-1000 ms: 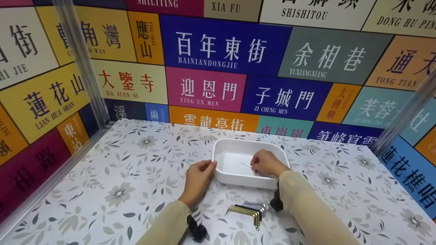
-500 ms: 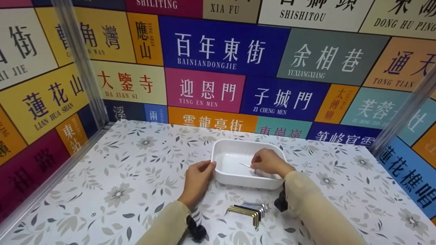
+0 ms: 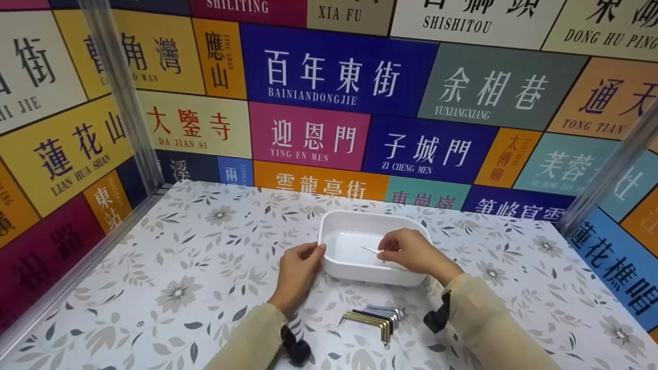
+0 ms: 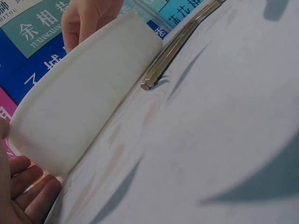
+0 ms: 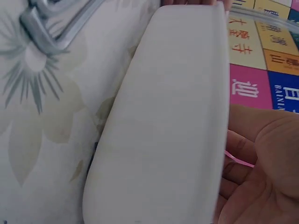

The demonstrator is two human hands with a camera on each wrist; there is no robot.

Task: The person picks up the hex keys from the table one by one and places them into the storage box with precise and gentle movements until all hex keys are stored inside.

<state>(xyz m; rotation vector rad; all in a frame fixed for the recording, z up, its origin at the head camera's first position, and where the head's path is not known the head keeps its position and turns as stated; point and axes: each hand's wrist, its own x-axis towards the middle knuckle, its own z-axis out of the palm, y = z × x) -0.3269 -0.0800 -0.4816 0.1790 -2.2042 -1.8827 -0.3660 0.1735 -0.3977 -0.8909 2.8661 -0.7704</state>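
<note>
A white tub (image 3: 372, 276) stands upright on the table (image 3: 231, 308), and the person's two hands are busy with it. The left hand (image 3: 298, 270) grasps the tub at its left end, thumb up at the rim and the other fingers bent against the outside of the wall. The right hand (image 3: 411, 249) reaches in over the tub's near right edge, thumb and forefinger pinching a thin pale rod (image 3: 369, 249), whose free end points toward the tub's left side. I can't tell whether the rod touches the tub's floor; from the right wrist, the wall hides it. On the near side of the tub, apart from it, several L-shaped keys lie nested in a row: brass-coloured keys (image 3: 386, 330) farthest from the tub, dark ones in the middle and silver ones (image 3: 381, 309) closest to it. Leaves and grey flowers pattern the surface all around the tub. Both beige sleeves (image 3: 493, 324) come in from the tub's near side, a small black device (image 3: 437, 313) at each wrist. Beyond the tub rises a wall of colourful street-name signs (image 3: 339, 67), blue, pink, orange and green.
</note>
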